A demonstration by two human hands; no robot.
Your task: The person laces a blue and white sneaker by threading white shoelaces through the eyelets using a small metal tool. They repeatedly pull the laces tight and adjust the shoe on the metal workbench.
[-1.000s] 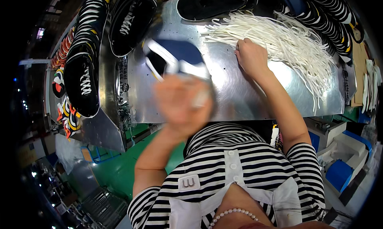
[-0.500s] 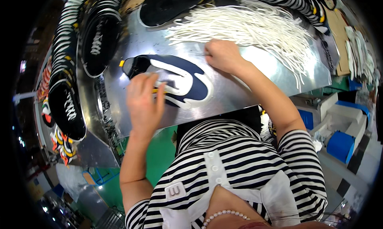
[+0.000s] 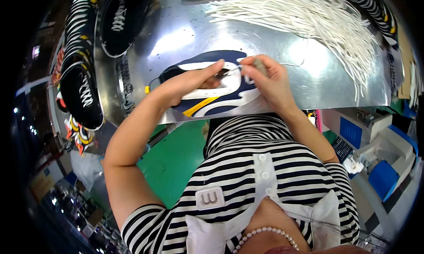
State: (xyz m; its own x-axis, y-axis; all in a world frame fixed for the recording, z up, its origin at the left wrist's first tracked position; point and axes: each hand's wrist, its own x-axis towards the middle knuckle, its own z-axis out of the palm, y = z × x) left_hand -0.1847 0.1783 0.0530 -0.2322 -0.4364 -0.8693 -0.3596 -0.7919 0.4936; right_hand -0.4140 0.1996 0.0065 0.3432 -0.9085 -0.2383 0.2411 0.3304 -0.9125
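A dark blue sneaker [image 3: 212, 104] with white and yellow trim lies on its side on the shiny metal table [image 3: 309, 84], close to the near edge. My left hand [image 3: 190, 82] lies over its middle and holds it down. My right hand [image 3: 268, 77] is at the shoe's right end, fingers pinched on the tip of a white lace [image 3: 247, 70] by the eyelets. A large heap of loose white laces [image 3: 309, 19] spreads over the table behind my hands.
Black sneakers with white laces [image 3: 84, 90] stand in rows along the left edge of the table and across the back [image 3: 121, 19]. More striped shoes [image 3: 371, 15] line the far right. Below the table are a green floor [image 3: 176, 161] and blue bins [image 3: 384, 179].
The blue sneaker came down from near my face onto the table. My right hand left the lace heap with a lace and joined the left hand at the shoe.
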